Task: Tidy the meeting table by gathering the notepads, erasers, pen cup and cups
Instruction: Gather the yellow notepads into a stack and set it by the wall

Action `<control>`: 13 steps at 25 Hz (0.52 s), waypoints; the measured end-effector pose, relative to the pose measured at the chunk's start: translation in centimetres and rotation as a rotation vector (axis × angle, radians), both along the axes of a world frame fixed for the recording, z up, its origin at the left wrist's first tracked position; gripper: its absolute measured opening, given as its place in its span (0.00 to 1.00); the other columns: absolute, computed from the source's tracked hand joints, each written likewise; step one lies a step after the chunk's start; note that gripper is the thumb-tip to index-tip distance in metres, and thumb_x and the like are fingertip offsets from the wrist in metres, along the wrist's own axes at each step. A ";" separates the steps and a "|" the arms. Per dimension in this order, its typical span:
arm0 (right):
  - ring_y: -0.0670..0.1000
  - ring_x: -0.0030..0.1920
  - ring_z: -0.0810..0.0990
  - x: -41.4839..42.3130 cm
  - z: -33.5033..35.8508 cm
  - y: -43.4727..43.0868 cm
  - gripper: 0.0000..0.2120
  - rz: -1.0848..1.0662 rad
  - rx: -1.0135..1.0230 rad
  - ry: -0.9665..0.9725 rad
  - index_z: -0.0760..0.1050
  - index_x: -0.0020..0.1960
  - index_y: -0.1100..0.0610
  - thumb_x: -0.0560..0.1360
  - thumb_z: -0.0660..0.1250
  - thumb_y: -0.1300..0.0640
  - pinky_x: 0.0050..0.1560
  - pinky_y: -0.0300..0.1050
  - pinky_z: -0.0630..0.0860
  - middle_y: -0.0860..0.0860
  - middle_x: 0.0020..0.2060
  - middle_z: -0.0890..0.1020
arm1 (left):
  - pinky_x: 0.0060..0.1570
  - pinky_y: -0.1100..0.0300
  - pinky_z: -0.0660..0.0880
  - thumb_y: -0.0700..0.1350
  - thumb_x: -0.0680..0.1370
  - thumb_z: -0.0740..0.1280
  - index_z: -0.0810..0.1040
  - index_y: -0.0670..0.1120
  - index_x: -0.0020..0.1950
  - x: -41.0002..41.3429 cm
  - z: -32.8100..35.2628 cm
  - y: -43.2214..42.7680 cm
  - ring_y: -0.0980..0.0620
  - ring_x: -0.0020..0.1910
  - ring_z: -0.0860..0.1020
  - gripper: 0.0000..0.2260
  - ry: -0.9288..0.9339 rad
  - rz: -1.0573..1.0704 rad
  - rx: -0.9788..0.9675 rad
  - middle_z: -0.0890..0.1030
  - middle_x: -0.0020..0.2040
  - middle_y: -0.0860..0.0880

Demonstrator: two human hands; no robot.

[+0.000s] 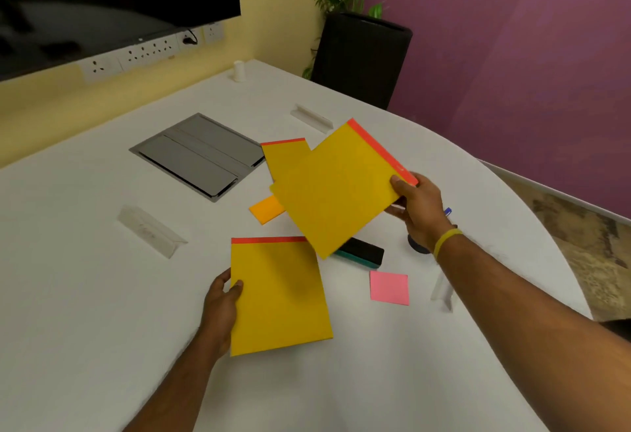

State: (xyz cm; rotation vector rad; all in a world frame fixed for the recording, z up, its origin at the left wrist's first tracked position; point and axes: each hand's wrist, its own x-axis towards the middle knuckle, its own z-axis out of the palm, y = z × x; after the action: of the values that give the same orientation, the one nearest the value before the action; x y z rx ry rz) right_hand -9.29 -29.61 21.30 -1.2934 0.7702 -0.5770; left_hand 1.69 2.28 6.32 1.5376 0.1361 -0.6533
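Observation:
My left hand [220,308] grips the left edge of a yellow notepad [278,298] with a red top strip, near the table's front. My right hand [418,209] holds a second yellow notepad [338,189] by its right corner, tilted above the table. A third yellow notepad [285,155] lies partly hidden under it. A black and teal eraser [363,253] lies beneath the raised pad. Behind my right wrist a dark pen cup [417,245] with a blue pen [447,211] is mostly hidden. A small white cup [239,70] stands at the far edge.
An orange sticky pad [266,210] and a pink sticky pad [389,287] lie on the white table [85,295]. Clear name stands [152,231] [311,118] [443,291] sit around. A grey cable hatch [199,155] is set into the top. A black planter [362,59] stands behind.

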 end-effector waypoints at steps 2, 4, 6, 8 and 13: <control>0.56 0.50 0.82 -2.3 -0.2 2.1 0.12 0.152 0.140 0.029 0.70 0.64 0.60 0.82 0.62 0.60 0.48 0.52 0.81 0.58 0.53 0.80 | 0.56 0.43 0.75 0.43 0.83 0.60 0.69 0.48 0.72 -1.1 0.8 1.3 0.37 0.60 0.76 0.17 0.047 -0.010 -0.029 0.75 0.67 0.40; 0.55 0.48 0.83 -4.3 -1.0 4.1 0.11 0.262 0.242 0.067 0.70 0.64 0.62 0.82 0.60 0.61 0.46 0.52 0.82 0.58 0.52 0.81 | 0.53 0.44 0.76 0.45 0.83 0.60 0.71 0.50 0.70 -2.2 1.7 2.5 0.39 0.57 0.78 0.15 0.079 -0.050 -0.060 0.76 0.65 0.41; 0.54 0.46 0.84 -5.8 -2.0 5.9 0.08 0.363 0.258 0.130 0.72 0.60 0.61 0.82 0.59 0.61 0.43 0.49 0.83 0.57 0.49 0.83 | 0.57 0.37 0.76 0.46 0.83 0.59 0.71 0.50 0.71 -3.3 2.4 3.6 0.36 0.58 0.78 0.16 0.113 -0.100 -0.105 0.77 0.66 0.42; 0.55 0.48 0.83 -7.1 -2.8 7.4 0.09 0.449 0.207 0.227 0.72 0.61 0.61 0.82 0.61 0.60 0.48 0.50 0.83 0.58 0.51 0.82 | 0.62 0.32 0.71 0.47 0.83 0.59 0.68 0.50 0.74 -4.5 3.2 4.7 0.35 0.62 0.76 0.18 0.129 -0.115 -0.126 0.76 0.68 0.42; 0.60 0.55 0.80 -9.4 -4.8 12.2 0.12 0.311 0.203 0.250 0.73 0.63 0.59 0.80 0.65 0.58 0.58 0.58 0.77 0.62 0.60 0.80 | 0.59 0.37 0.75 0.48 0.83 0.58 0.68 0.51 0.74 -9.2 6.6 7.8 0.37 0.59 0.78 0.18 0.120 -0.085 -0.132 0.78 0.65 0.43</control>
State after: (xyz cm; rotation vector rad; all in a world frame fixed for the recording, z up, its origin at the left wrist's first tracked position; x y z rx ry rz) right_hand -18.71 -17.37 16.46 -1.2772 0.7889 -0.0851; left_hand -7.50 10.11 12.88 1.3834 0.1160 -0.8069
